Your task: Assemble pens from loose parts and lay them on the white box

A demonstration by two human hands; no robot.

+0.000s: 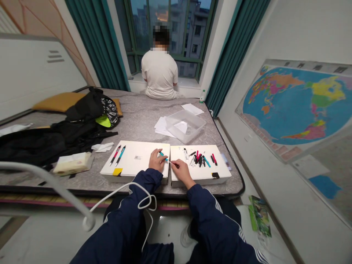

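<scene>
The left hand (pixel 157 160) is closed around a teal pen (pixel 164 157), and the right hand (pixel 180 169) pinches its thin pale end. The pen sits over the seam between the left board (pixel 132 163) and the right board (pixel 199 175), its long axis running from 10 to 4 o'clock. Fingers hide most of the barrel, and the tip is too small to make out. Loose pens (pixel 200 160) are heaped at 2 o'clock of the right hand.

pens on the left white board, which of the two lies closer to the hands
The teal pen, on the right of the pair; the red pen beside it lies farther from the left hand.
</scene>
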